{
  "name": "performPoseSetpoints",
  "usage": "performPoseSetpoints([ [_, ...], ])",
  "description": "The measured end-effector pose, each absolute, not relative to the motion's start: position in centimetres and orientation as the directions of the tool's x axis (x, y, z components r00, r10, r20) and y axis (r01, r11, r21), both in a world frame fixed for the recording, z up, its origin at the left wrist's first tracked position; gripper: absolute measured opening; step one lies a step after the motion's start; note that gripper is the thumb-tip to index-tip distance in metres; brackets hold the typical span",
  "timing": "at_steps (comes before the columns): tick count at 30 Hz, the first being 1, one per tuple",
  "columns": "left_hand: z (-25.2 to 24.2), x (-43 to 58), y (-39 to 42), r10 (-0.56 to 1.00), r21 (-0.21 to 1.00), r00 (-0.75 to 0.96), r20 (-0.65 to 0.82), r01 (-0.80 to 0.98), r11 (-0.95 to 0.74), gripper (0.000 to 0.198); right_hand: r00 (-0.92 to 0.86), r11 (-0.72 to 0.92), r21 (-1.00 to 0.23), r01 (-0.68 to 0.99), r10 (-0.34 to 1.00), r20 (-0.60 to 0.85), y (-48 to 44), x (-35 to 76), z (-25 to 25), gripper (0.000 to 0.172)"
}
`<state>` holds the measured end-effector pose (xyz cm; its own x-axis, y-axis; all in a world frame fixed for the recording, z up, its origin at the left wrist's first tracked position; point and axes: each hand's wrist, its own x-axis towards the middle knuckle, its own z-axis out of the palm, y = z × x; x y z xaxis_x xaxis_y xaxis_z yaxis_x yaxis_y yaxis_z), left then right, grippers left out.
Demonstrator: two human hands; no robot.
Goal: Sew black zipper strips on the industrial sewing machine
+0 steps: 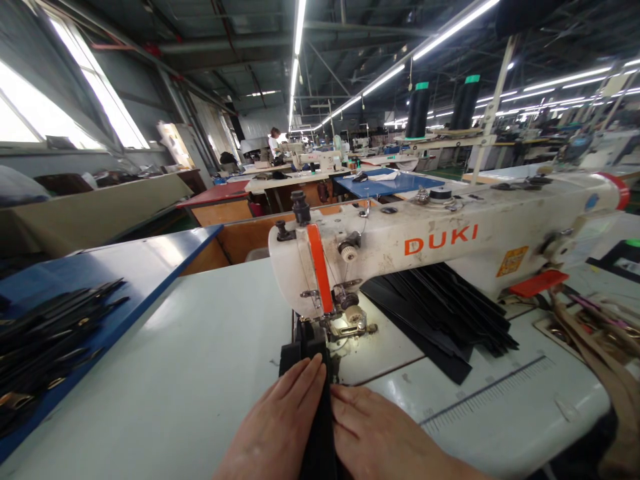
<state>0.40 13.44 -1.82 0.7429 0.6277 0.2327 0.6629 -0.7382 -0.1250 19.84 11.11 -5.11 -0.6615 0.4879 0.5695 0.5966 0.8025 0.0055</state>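
Note:
A long black fabric strip (pixel 317 427) lies under the head of a white sewing machine (pixel 373 243), running from the needle area toward me. My left hand (pixel 280 423) rests flat on the strip's left side, fingers stretched forward and together. At the right edge of the strip, my right hand (pixel 375 427) has its fingers bent and pressed together against the material; its thumb is hidden. Both hands are close in front of the presser foot (pixel 327 328). Beneath the machine arm, a fanned stack of black flat pieces (pixel 440 307) lies on the table.
On the left, a blue table (pixel 165 250) bears a pile of black straps with metal fittings (pixel 65 333). Tan straps (pixel 600 360) hang at the right table edge. Black thread cones (pixel 417 110) stand behind the machine. A person (pixel 274 143) is far back among other worktables.

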Motion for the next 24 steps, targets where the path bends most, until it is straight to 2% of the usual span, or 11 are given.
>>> performPoseSetpoints([
  [10,0.4,1.6,12.9,0.647,-0.233,0.743,0.17,0.668,-0.707,0.058,-0.662,0.809,-0.026,0.587,0.498,0.56,11.1,20.0,-4.8,0.021],
  [19,2.0,2.3,13.5,0.673,-0.128,0.736,0.071,0.676,-0.726,0.058,-0.663,0.794,-0.065,0.604,0.546,0.512,10.7,20.3,-4.2,0.012],
  [24,1.7,2.1,13.8,0.689,-0.091,0.715,0.119,0.699,-0.71,0.051,-0.645,0.737,-0.108,0.667,0.644,0.411,10.7,20.3,-3.5,0.006],
])
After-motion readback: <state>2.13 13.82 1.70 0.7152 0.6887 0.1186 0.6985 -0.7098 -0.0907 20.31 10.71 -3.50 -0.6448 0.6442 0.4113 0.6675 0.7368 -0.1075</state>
